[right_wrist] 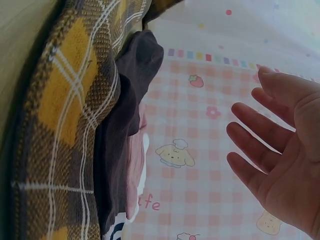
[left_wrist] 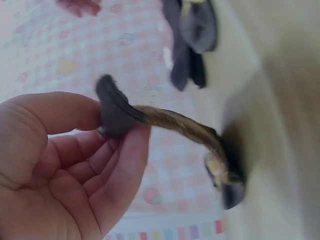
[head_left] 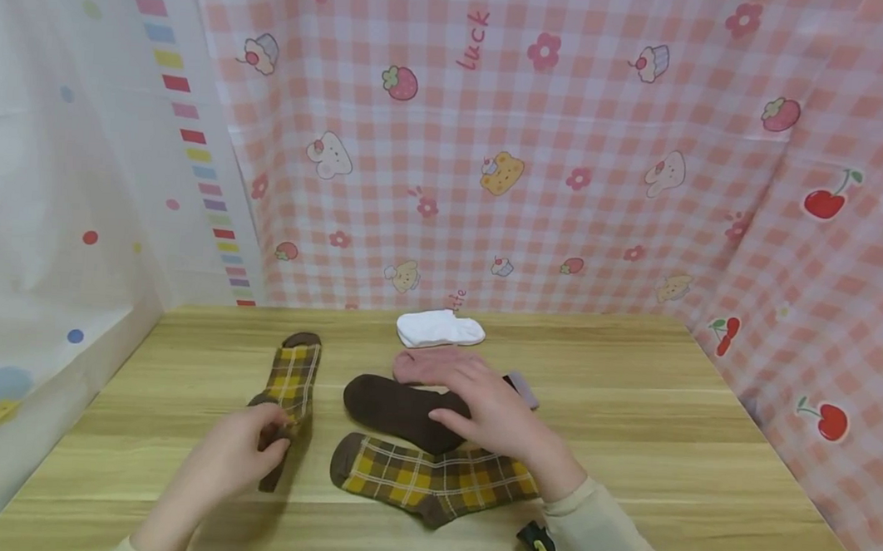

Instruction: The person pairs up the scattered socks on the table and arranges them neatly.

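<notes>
In the head view my left hand (head_left: 233, 456) pinches the near end of a yellow-and-brown plaid sock (head_left: 294, 376) between thumb and fingers. The left wrist view shows the dark grey-brown end of that sock (left_wrist: 116, 112) lifted off the table, while its far end touches the wood. My right hand (head_left: 490, 407) hangs over the other socks, fingers spread and relaxed, holding nothing in the right wrist view. Beneath it lie a dark brown sock (head_left: 385, 406) and a pink sock (head_left: 422, 363), partly hidden. Nearer me lies a matching plaid sock (head_left: 401, 473).
A white ankle sock (head_left: 439, 329) lies at the back of the wooden table (head_left: 664, 454). A greyish-lilac piece (head_left: 525, 390) pokes out beyond the right hand. By the right sleeve is a small black-and-yellow object (head_left: 536, 538). Patterned cloths (head_left: 444, 226) hang behind and at both sides.
</notes>
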### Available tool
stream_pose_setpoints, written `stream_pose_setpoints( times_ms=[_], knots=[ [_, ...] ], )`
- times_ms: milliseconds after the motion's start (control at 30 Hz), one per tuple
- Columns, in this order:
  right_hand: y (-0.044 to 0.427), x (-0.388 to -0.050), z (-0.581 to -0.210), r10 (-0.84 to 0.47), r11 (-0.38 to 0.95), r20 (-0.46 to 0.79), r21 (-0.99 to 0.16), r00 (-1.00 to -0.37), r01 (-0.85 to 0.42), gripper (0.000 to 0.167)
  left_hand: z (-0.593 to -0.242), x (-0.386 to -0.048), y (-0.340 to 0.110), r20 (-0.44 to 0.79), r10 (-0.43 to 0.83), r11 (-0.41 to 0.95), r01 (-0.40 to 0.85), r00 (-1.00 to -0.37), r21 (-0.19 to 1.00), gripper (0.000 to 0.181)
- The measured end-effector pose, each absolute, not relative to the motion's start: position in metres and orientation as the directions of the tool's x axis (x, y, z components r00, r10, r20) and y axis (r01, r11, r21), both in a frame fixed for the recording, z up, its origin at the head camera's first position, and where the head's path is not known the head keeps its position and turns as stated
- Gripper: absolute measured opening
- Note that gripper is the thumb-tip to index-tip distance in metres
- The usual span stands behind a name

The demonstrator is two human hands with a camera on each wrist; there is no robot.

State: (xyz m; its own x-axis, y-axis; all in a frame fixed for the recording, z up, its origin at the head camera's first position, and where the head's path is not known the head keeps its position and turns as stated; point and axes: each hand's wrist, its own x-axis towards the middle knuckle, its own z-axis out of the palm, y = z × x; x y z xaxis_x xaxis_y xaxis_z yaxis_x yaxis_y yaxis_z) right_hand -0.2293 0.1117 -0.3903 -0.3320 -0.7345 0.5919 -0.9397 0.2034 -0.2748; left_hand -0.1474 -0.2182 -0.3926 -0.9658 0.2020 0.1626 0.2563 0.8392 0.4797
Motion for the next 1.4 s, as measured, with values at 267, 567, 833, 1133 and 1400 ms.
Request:
stream_pose_setpoints(
  times_ms=[267, 567, 833, 1133, 1400],
  knots=[
    [0.11, -0.231, -0.391, -0.732, 0.214, 0.592, -0.27, -0.337, -0.939, 0.056, -0.369, -0.145, -0.205, 0.221, 0.102, 0.792, 0.214, -0.97, 0.572, 0.018],
    [0.108, -0.231, -0.39, -0.73, 0.175, 0.608, -0.274, -0.312, -0.945, 0.057, -0.352, -0.142, -0.182, 0.252, 0.065, 0.755, 0.213, -0.966, 0.62, 0.017],
    [0.108, -0.234, -0.395, -0.718, 0.217, 0.602, -0.284, -0.35, -0.934, 0.056, -0.362, -0.149, -0.154, 0.254, 0.129, 0.718, 0.267, -0.959, 0.642, 0.014],
    [0.106, -0.228, -0.403, -0.708, 0.379, 0.478, -0.364, -0.52, -0.851, 0.037, -0.386, -0.157, -0.131, 0.233, 0.197, 0.685, 0.304, -0.952, 0.662, 0.014],
    [0.107, -0.228, -0.408, -0.712, 0.395, 0.447, -0.381, -0.541, -0.836, 0.037, -0.402, -0.158, -0.122, 0.194, 0.274, 0.65, 0.33, -0.942, 0.684, 0.012]
  ],
)
